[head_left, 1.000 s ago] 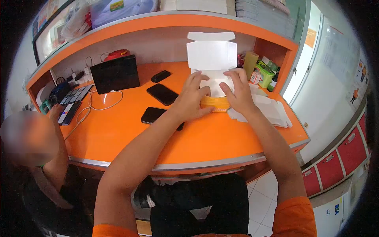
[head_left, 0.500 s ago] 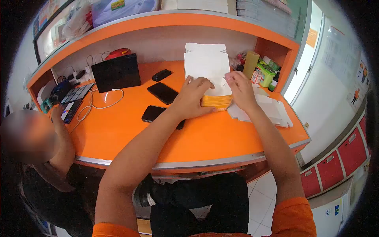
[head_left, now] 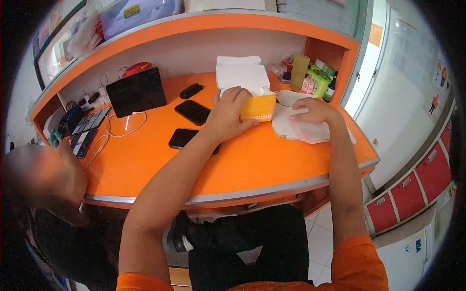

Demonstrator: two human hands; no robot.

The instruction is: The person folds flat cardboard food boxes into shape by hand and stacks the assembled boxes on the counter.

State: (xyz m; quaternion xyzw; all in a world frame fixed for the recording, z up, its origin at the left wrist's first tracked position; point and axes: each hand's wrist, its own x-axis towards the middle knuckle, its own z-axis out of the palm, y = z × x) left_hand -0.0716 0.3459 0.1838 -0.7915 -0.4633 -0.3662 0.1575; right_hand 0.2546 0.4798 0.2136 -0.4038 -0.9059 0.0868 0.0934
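Observation:
My left hand [head_left: 232, 109] is wrapped over the near left side of a yellow-and-white food carton [head_left: 258, 107], its thumb along the front wall. The carton's white lid [head_left: 240, 72] stands raised at the back, and its inside is mostly hidden by my fingers. To the right, my right hand [head_left: 315, 112] hovers low over flat white carton blanks [head_left: 291, 127], fingers bent and apart. Whether its fingertips touch the top blank is blurred.
Two black phones [head_left: 192, 112] [head_left: 183, 138] lie left of my left forearm, with a dark tablet [head_left: 136, 92] and a white cable [head_left: 108, 133] beyond. A yellow cup [head_left: 299, 72] and green container [head_left: 318, 82] stand at the back right. Another person's arm [head_left: 73, 167] rests at the left.
My right hand has left the carton and moved right, over the flat blanks. My left hand stays on the carton, whose yellow front wall now shows more. The view has shifted slightly.

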